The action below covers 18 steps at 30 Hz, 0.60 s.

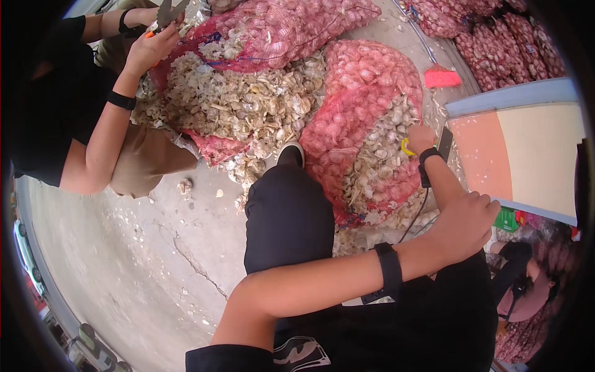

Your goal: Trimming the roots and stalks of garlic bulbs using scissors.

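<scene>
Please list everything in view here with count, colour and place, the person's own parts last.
Mesh sacks: two, red, centre and top centre
Garlic: loose, uncounted, off-white, upper centre
Stacked sacks: several, reddish, upper right; more lower right
Broom: one, red head, upper right
Panel: one, orange and cream, blue edges, right
Green item: one, kind unclear, right
Floor: one, grey, lower left
Vehicles: at least two, pale and dark, left edge
Co-worker: one, black top, left
Shears: one, grey and orange, with the co-worker
Second person: one, pinkish clothing, lower right
Yellow-handled tool: one, in the right hand
Wristbands: two, black, person's wrists
Leg: one, dark trousers, centre
Left hand: one, bare, right of centre
Right hand: one, bare, at the centre sack
</scene>
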Each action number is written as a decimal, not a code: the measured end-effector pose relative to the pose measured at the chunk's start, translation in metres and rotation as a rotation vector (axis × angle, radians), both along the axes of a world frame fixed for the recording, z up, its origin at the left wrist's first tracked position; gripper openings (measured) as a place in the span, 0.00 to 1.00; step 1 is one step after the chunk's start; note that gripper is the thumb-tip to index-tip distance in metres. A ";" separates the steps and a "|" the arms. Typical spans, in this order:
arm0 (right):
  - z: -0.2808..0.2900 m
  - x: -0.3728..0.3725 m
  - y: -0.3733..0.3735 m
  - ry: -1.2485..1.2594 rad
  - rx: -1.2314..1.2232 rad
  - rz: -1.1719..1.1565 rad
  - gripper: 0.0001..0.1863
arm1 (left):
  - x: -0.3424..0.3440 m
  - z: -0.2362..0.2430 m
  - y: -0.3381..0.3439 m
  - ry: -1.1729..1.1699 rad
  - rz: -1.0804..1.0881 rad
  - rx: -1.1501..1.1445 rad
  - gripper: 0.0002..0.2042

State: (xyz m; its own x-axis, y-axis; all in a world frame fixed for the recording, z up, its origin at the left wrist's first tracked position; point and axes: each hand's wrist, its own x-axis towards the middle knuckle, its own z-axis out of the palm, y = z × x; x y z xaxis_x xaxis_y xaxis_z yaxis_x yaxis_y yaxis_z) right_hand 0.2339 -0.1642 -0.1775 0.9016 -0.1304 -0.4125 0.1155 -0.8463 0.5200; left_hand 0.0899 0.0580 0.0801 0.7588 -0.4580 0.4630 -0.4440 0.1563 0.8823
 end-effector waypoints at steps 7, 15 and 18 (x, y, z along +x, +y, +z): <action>0.120 -0.065 0.020 0.018 0.154 -0.078 0.17 | 0.013 -0.012 0.005 0.105 -0.021 0.066 0.09; 0.281 -0.224 0.005 -0.275 0.464 -0.074 0.19 | 0.036 -0.017 0.012 -0.246 0.194 0.310 0.22; 0.314 -0.277 0.006 -0.345 0.461 -0.142 0.20 | 0.033 -0.017 0.011 -0.087 -0.102 0.374 0.27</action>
